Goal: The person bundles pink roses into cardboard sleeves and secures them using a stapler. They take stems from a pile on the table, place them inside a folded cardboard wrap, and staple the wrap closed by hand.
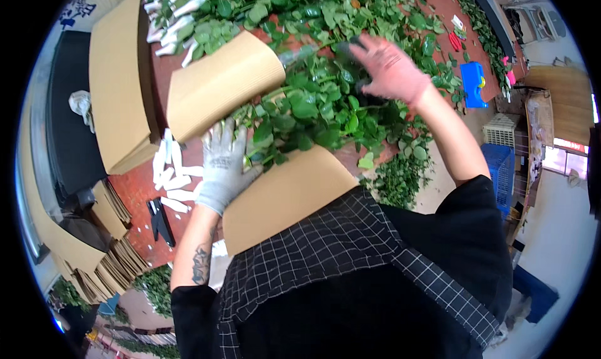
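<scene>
your left grip point(222, 161), in a thin pale grey glove, lies flat with its fingers stretched out and slightly parted. its fingertips reach the lower edge of a tan, finely ribbed cardboard wrap point(225, 86), whose upper part curls over just above and to the right of them. a flat tan cardboard panel point(288, 199) lies just right of that grip and under its thumb side, against your black apron with white checks point(307, 237); you cannot tell whether wrap and panel are one sheet, because the leaves cover where they would meet.

the bundle of green leafy stems point(307, 105) rests between your two grips, partly within the cardboard. your right grip point(391, 71), in a pink glove, is spread wide above the far end of the bundle, blurred around the fingertips; whether it touches the leaves you cannot tell.

just left of your left grip, slim white tubular pieces point(172, 171) lie scattered on the red table point(139, 193), with a black stapler point(161, 222) a little nearer to you. farther left of it stands a large folded tan cardboard sheet point(119, 83). beyond both grips, more leafy stems with white-covered ends point(178, 30) fill the table. right of your right grip sit a bright blue tape dispenser point(473, 84) and a small red-handled tool point(454, 41).
</scene>
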`<state>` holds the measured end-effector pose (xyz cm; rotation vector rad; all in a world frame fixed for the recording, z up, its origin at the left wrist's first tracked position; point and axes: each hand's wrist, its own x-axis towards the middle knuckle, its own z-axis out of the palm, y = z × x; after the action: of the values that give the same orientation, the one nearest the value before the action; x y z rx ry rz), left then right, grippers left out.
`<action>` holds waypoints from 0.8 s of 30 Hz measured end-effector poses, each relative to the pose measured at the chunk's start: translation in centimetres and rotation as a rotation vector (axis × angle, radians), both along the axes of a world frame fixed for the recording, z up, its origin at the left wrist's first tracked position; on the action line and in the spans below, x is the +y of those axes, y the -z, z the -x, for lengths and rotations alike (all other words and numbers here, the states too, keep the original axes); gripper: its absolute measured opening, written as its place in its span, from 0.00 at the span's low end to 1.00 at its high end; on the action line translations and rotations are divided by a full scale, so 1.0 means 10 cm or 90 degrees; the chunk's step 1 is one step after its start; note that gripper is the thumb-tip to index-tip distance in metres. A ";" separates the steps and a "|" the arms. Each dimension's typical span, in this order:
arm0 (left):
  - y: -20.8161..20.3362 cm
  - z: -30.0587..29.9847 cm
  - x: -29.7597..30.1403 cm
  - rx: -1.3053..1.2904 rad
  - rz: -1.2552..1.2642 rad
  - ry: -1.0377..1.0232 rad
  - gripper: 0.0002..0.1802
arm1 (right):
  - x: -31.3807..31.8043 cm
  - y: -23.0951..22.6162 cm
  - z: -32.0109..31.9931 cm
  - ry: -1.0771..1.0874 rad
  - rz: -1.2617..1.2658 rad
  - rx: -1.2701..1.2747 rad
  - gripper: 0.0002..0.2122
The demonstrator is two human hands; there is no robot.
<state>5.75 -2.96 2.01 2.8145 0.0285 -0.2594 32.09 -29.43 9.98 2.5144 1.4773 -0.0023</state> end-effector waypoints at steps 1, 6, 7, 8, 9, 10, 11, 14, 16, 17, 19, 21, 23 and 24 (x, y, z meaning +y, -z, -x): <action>0.07 0.06 0.02 -0.016 -0.003 -0.012 0.48 | 0.07 -0.16 0.09 -0.001 -0.053 0.002 0.27; 0.05 0.04 0.00 -0.008 0.009 -0.020 0.49 | -0.27 -0.17 0.44 0.173 0.060 0.153 0.19; 0.02 0.02 -0.01 -0.016 0.004 -0.015 0.48 | -0.41 0.03 0.55 0.115 0.060 0.083 0.23; 0.01 0.01 -0.02 -0.020 0.010 -0.008 0.48 | -0.55 0.22 0.64 0.058 0.062 0.009 0.27; 0.02 0.01 -0.01 -0.016 0.008 -0.011 0.49 | -0.62 0.38 0.71 0.073 0.046 0.050 0.30; 0.06 -0.01 -0.01 -0.013 0.012 -0.007 0.49 | -0.67 0.51 0.78 0.095 0.034 0.088 0.33; 0.09 0.01 -0.01 -0.021 0.012 -0.007 0.50 | -0.67 0.60 0.83 0.100 0.028 0.076 0.34; 0.11 0.06 0.00 -0.010 -0.009 -0.018 0.51 | -0.64 0.79 0.84 0.105 -0.035 0.097 0.32; 0.10 0.04 0.01 0.011 -0.007 -0.012 0.50 | -0.62 0.80 0.84 0.110 -0.033 0.108 0.32; 0.10 0.03 0.01 0.034 -0.002 -0.014 0.49 | -0.63 0.79 0.84 0.111 -0.018 0.103 0.31; 0.13 0.04 0.01 0.026 -0.009 -0.010 0.49 | -0.61 0.76 0.85 0.115 0.008 0.118 0.28; 0.13 0.04 0.01 0.016 -0.014 -0.006 0.49 | -0.64 0.85 0.85 0.096 0.027 0.079 0.27; 0.11 0.04 0.01 0.026 -0.006 -0.009 0.50 | -0.69 0.97 0.84 0.078 0.049 0.037 0.25; 0.12 0.04 0.01 0.023 -0.005 -0.009 0.50 | -0.71 1.02 0.82 0.072 0.035 0.028 0.24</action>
<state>5.39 -2.89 0.77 2.8155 0.0579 -0.3074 23.90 -36.52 -0.26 2.5657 1.3290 -0.1169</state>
